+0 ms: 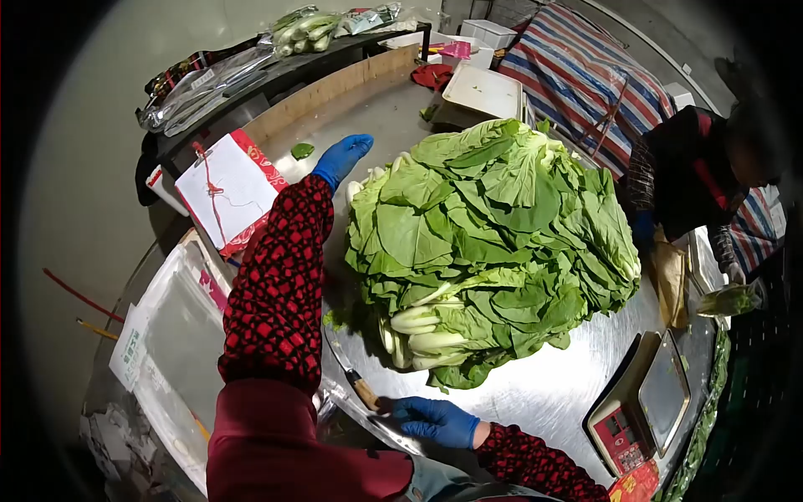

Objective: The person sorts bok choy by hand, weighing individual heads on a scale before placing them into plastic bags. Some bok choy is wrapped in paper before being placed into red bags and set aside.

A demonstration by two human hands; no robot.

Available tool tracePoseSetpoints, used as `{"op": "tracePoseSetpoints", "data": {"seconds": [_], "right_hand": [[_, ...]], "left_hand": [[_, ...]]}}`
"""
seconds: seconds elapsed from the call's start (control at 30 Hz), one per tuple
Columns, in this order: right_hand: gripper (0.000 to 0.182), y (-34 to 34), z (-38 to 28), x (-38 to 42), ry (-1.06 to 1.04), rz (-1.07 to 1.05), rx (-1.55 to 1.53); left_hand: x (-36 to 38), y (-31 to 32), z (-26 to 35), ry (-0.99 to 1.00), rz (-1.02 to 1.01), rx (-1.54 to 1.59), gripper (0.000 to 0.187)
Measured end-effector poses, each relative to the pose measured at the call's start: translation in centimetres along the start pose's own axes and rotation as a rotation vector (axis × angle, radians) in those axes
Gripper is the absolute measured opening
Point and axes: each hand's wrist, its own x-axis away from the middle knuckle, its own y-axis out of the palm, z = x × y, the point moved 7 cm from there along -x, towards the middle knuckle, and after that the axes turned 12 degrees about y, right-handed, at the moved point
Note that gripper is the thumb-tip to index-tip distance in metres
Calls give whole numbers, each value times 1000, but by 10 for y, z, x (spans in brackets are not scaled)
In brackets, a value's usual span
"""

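My left hand [343, 159], in a blue glove, is beside the upper left of a big heap of leafy greens [485, 234]. Its fingers point away, stretched out, and nothing shows in it. Low in the view, my right hand [437, 421], also blue-gloved, has its fingers apart. Its fingertips are at the butt of a wooden-handled knife [364, 391], which lies near the table's front edge with its blade pointing up and left. The greens' white stems face the knife. A loose leaf [302, 151] lies left of my left hand.
A scale [640, 406] stands at the lower right, another [481, 90] behind the heap. A clipboard with paper [227, 188] and a white foam box [180, 351] are at left. Across the table, a person [690, 167] is near bagged greens [729, 299]. Packed vegetables [305, 33] sit on a shelf.
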Motion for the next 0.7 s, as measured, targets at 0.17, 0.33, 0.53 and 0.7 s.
{"op": "tracePoseSetpoints", "data": {"seconds": [0.17, 0.33, 0.53, 0.7], "right_hand": [[64, 3, -21, -53, -109, -85, -63], [74, -22, -11, -87, -137, 25, -432], [73, -27, -22, -75, -168, 246, -287], [70, -25, -8, -39, -142, 494, -72]], "left_hand": [[-37, 59, 21, -223, -338, -3, 56], [-30, 84, -30, -528, -554, -110, 55], [-5, 68, -11, -663, -493, -125, 63], [30, 70, -40, -737, -508, 207, 69]]}}
